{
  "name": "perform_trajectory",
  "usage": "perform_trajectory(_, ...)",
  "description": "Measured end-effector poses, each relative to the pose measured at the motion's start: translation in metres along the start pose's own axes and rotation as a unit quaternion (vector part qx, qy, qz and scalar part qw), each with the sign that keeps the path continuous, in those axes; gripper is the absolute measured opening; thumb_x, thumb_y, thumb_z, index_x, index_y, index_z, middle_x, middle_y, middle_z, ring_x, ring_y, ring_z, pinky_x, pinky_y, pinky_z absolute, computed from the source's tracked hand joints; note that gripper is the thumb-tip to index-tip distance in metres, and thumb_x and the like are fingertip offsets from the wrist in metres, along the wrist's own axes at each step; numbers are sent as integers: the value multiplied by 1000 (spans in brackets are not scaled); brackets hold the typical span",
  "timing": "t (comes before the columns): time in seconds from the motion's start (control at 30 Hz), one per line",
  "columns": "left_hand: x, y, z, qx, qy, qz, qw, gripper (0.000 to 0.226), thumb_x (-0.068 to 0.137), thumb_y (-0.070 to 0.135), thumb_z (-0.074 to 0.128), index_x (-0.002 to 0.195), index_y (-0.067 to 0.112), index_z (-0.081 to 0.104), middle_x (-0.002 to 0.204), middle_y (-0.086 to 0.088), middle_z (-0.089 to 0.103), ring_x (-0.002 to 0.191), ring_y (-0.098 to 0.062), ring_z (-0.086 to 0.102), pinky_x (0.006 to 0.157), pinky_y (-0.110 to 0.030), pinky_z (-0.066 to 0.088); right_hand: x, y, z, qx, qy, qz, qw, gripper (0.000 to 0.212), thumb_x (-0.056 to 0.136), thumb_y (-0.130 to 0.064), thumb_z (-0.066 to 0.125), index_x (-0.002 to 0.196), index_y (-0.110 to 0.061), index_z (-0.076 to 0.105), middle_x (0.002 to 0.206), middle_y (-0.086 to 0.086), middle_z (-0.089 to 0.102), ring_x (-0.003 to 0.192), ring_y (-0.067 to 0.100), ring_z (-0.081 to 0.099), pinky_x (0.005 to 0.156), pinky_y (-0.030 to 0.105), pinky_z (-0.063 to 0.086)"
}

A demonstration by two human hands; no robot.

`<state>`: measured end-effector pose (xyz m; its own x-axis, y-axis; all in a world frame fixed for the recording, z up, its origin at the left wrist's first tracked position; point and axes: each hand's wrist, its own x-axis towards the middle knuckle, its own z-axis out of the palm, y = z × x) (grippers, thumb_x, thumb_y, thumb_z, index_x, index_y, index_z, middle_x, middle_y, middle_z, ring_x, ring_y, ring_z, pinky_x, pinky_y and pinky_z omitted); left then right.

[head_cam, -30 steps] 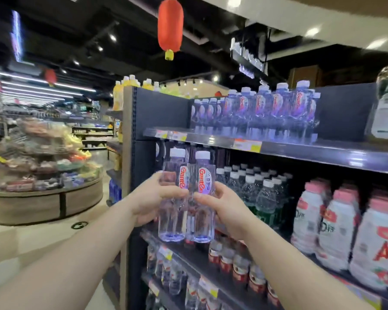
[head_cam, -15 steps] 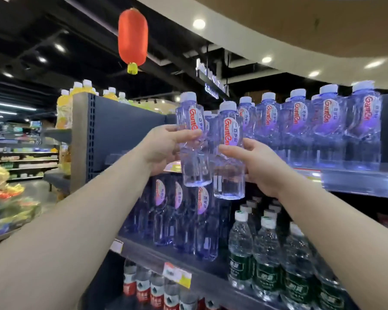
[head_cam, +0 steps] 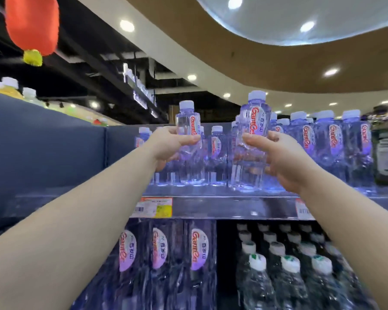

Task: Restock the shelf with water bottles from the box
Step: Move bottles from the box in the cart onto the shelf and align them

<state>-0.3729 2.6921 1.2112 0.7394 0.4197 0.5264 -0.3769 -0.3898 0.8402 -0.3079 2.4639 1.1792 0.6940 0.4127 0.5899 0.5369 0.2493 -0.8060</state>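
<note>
From my remote seat I saw the left hand (head_cam: 166, 146) with its grip clenched around a clear water bottle (head_cam: 189, 144), held upright at the near left part of the top shelf (head_cam: 211, 206), its base at or just above the shelf surface. To the right, the right hand (head_cam: 280, 159) gripped a second bottle (head_cam: 250, 142) upright, base low over the same shelf, just left of the row of stocked bottles (head_cam: 332, 148) standing farther right.
</note>
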Motion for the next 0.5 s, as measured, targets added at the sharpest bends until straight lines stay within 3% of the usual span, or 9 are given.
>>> perform_trajectory(0.1, 15, -18, 12, 20, -27, -28, 999, 74, 76, 24, 84, 139, 7, 48, 132, -5, 59, 109, -19, 56, 86, -34, 48, 1, 1, -8, -23, 37, -7, 999, 30, 84, -30, 72, 109, -15, 64, 90, -8, 76, 76, 11, 75, 81, 45, 54)
perform_trajectory(0.17, 22, -26, 20, 24, -43, -35, 998, 89, 76, 27, 84, 149, 7, 37, 144, -7, 51, 118, -22, 53, 95, -37, 48, 1, -1, -14, -39, 53, -5, 998, 29, 85, -30, 72, 108, -14, 64, 91, -8, 76, 79, 14, 75, 85, 48, 54)
perform_trajectory(0.27, 31, -33, 23, 37, -58, -43, 997, 83, 76, 31, 83, 146, 8, 42, 143, -7, 52, 120, -22, 55, 95, -37, 51, 0, -1, -19, -60, 61, -8, 996, 18, 86, -30, 71, 99, -18, 65, 90, -7, 75, 76, 12, 75, 82, 46, 51)
perform_trajectory(0.37, 32, -33, 22, 42, -73, -30, 996, 57, 76, 32, 82, 125, 11, 62, 124, -4, 67, 109, -16, 62, 77, -29, 52, 1, -2, -20, -76, 62, -6, 995, 17, 87, -30, 70, 99, -20, 65, 95, -4, 76, 83, 17, 75, 84, 46, 53)
perform_trajectory(0.5, 26, -35, 14, 69, -79, -36, 994, 95, 64, 43, 87, 143, 12, 44, 137, -2, 56, 116, -20, 60, 76, -31, 55, 2, -1, -15, -97, 63, -9, 993, 17, 85, -31, 71, 99, -22, 67, 97, 0, 77, 84, 18, 75, 87, 49, 53)
